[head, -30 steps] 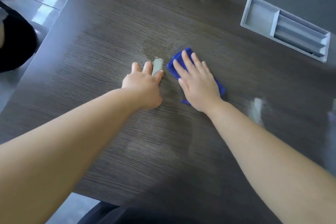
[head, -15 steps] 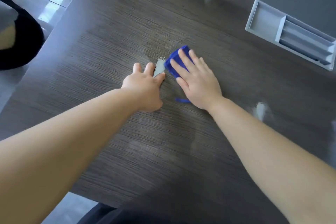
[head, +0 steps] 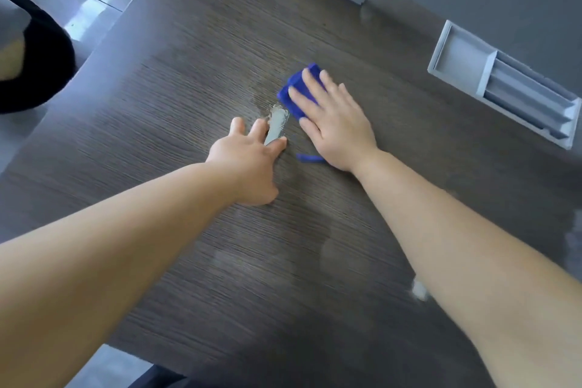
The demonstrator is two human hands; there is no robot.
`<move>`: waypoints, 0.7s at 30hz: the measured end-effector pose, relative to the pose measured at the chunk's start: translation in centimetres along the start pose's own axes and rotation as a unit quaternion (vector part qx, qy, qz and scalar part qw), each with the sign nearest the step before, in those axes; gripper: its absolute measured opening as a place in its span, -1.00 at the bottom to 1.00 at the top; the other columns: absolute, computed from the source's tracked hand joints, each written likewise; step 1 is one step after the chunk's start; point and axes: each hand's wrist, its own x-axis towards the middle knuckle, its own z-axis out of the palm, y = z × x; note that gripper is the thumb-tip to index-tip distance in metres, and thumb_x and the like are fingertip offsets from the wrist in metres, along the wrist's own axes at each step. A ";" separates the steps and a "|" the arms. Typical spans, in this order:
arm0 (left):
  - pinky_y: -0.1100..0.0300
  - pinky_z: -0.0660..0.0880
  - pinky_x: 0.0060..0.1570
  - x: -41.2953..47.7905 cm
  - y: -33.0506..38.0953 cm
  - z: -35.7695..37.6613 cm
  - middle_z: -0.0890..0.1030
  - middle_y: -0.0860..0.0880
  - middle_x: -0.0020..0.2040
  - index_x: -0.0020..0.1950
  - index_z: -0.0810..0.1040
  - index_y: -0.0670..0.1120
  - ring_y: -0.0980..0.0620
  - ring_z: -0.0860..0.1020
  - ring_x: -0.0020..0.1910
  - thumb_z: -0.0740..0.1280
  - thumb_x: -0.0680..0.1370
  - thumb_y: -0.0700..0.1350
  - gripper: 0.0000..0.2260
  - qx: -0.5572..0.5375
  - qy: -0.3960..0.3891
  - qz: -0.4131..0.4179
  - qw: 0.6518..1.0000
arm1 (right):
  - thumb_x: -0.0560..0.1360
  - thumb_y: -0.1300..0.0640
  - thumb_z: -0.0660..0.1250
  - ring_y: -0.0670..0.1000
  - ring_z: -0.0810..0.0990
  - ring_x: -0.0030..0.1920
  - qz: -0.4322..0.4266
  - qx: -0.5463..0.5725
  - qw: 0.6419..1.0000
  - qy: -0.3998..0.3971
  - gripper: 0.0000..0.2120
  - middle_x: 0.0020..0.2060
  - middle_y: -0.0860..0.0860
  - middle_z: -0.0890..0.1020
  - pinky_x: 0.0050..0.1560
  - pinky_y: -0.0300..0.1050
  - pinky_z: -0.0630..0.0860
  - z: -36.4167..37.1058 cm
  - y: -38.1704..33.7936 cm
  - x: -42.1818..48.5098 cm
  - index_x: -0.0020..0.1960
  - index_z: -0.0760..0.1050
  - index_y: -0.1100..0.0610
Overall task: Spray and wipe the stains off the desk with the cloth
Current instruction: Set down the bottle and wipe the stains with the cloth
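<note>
A grey tray is set into the table near its far right corner. It has one square compartment and two long channels, and only its own dividers show inside.

There are two hands, one cloth and two pale stains. The right hand lies flat on the blue cloth about mid-table, its fingers straight and spread, pressing down. A strip of the cloth shows by the heel of the hand. The left hand rests on the table just beside it, fingers apart and holding nothing. A grey smear lies between two of them, almost touching the cloth. A whitish patch shows by the right forearm. A blurred dark shape sits beyond the left edge.
</note>
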 end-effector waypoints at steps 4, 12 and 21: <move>0.05 0.44 -0.01 0.0 0.0 -0.1 0.07 -0.04 0.45 0.52 0.00 0.12 -0.19 0.11 0.37 0.28 0.46 0.15 -0.29 0.003 -0.007 0.008 1.000 | 0.59 -0.03 -0.01 0.15 0.08 0.51 0.089 0.010 0.996 0.013 -0.52 0.52 0.05 0.14 0.45 0.19 0.06 -0.9 5.5 -1.3 0.50 0.21 0.01; 0.07 0.36 -0.10 0.2 0.5 -0.4 0.14 -0.07 0.39 0.47 0.15 0.05 -0.21 0.15 0.32 0.28 0.47 0.08 -0.40 -0.018 -0.008 -0.009 1.000 | 0.62 -0.01 0.02 0.17 -0.01 0.52 0.176 0.008 0.984 0.026 -0.51 0.54 0.09 0.02 0.45 0.15 -0.02 0.2 -1.4 2.3 0.53 0.07 0.02; 0.05 0.41 0.02 -0.2 -0.6 -0.2 0.21 0.01 0.40 0.46 0.19 0.15 -0.15 0.18 0.32 0.27 0.47 0.10 -0.43 -0.072 0.031 -0.003 0.997 | 0.64 -0.01 -0.02 0.13 -0.05 0.52 0.297 0.009 0.954 0.044 -0.52 0.55 0.03 -0.02 0.48 0.14 -0.04 -0.7 1.6 4.5 0.54 0.03 -0.03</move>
